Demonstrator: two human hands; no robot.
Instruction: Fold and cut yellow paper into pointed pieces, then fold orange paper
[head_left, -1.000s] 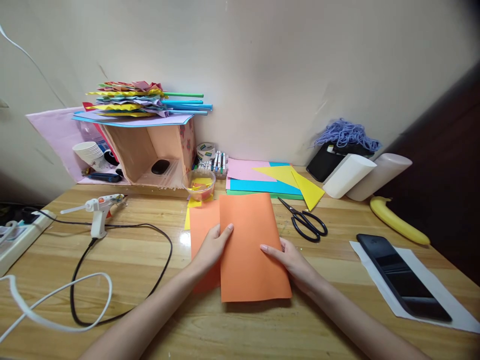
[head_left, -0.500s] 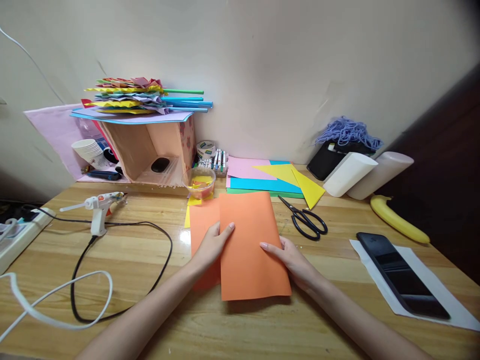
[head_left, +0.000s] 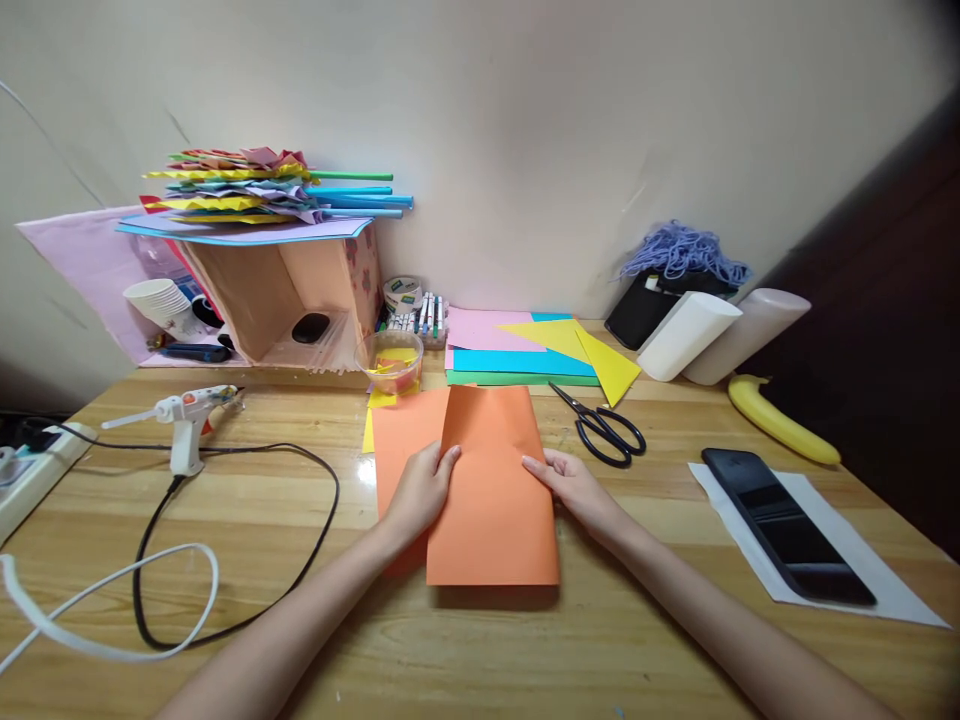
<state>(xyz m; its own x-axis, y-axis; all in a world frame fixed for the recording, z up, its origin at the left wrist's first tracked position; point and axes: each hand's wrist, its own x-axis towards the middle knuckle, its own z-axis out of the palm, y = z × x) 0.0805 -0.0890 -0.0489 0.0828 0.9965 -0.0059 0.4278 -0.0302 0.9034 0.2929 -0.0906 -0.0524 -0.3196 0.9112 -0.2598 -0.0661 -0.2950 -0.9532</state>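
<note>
A folded sheet of orange paper [head_left: 495,510] is held slightly above the table between both hands. My left hand [head_left: 418,488] pinches its left edge, thumb on top and fingers behind. On the right edge, my right hand [head_left: 581,488] grips the same way, with its fingers partly hidden under the paper. Another orange sheet [head_left: 405,420] lies flat on the table, partly covered by the held one and by my left hand. Black-handled scissors [head_left: 606,432] rest just beyond my right hand.
A glue gun [head_left: 187,425] with a looped cord stands at left. Behind are an open box [head_left: 360,280], a plastic tub [head_left: 390,362] of scraps and coloured paper sheets [head_left: 517,365]. A phone [head_left: 784,525], a banana [head_left: 780,420] and white rolls [head_left: 688,335] occupy the right.
The folded orange paper has turned slightly and shifted a little left with both hands still on it. My camera view has also moved slightly.
</note>
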